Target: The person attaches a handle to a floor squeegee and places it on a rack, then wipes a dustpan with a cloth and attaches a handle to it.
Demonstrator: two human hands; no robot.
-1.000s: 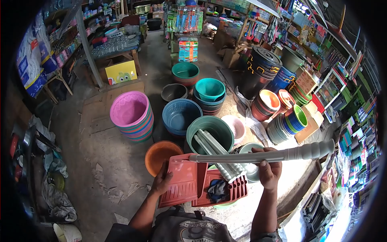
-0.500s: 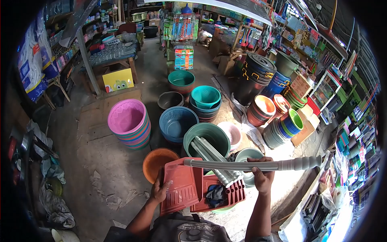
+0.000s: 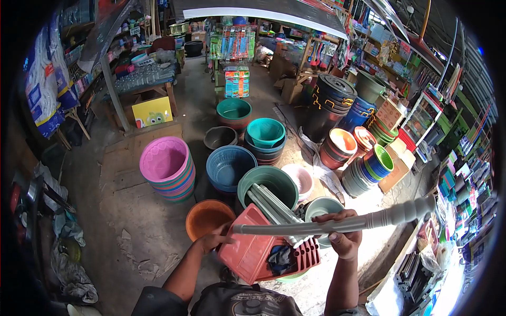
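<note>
A long grey plastic pole with a ringed, bulbous end runs across in front of me, and my right hand is closed around it. My left hand is at the upper left edge of a tilted red plastic tray, fingers closed on that edge. Beneath it lies another red tray with a row of slots and a dark crumpled item inside. Several more grey poles lean from the green tub down over the trays.
An orange basin, a blue basket, a stack of pink-topped tubs and a grey basin stand around. Stacked buckets are at the right. Shop shelves with goods line both sides.
The red tray has turned and tipped to the right, over the slotted tray. My left hand has moved up with it. The pole in my right hand has dropped slightly, its bulbous end tilting up.
</note>
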